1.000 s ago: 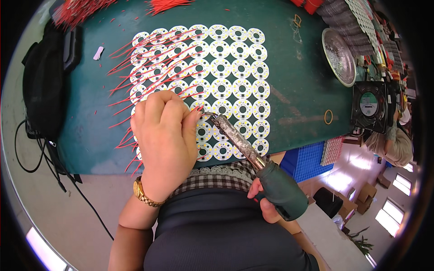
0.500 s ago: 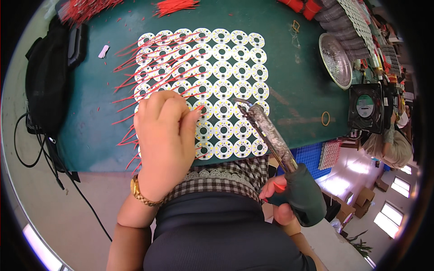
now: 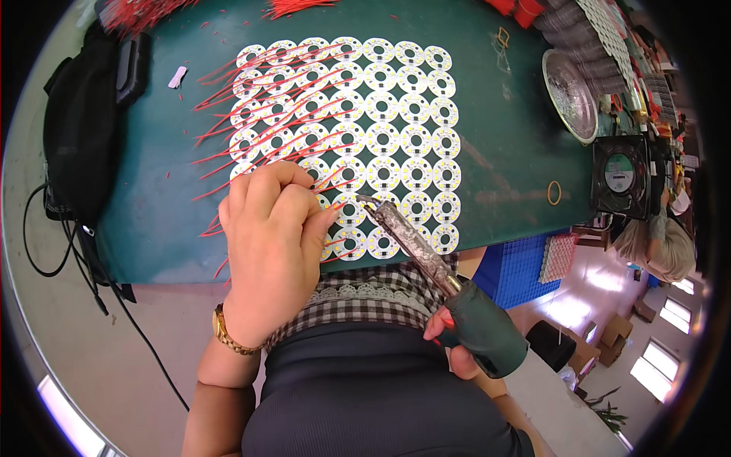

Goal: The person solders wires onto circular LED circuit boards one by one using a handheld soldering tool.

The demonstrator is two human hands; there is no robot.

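Observation:
A panel of round white LED boards (image 3: 396,131) lies on the green table, and thin red wires (image 3: 228,95) trail leftward over its left columns. My left hand (image 3: 274,236) is over the panel's lower left, thumb and fingertips pinched on a red wire (image 3: 337,205) whose end meets a board in the second row from the near edge. My right hand (image 3: 448,346) grips a soldering iron (image 3: 415,244) by its dark handle. The iron's tip points left, close to that wire end; whether it touches is too small to tell. The left fingers hide some boards and wires.
Red wire bundles (image 3: 301,6) lie at the far edge. A metal bowl (image 3: 571,99) and a black fan (image 3: 618,175) stand on the right, near a rubber band (image 3: 554,193). A black bag (image 3: 80,145) with cables is at the left. Stacked boards (image 3: 575,38) sit far right.
My left hand has come one board row nearer me, pinching a red wire there. The soldering iron has moved left and nearer, its tip now by that wire. The view has shifted slightly.

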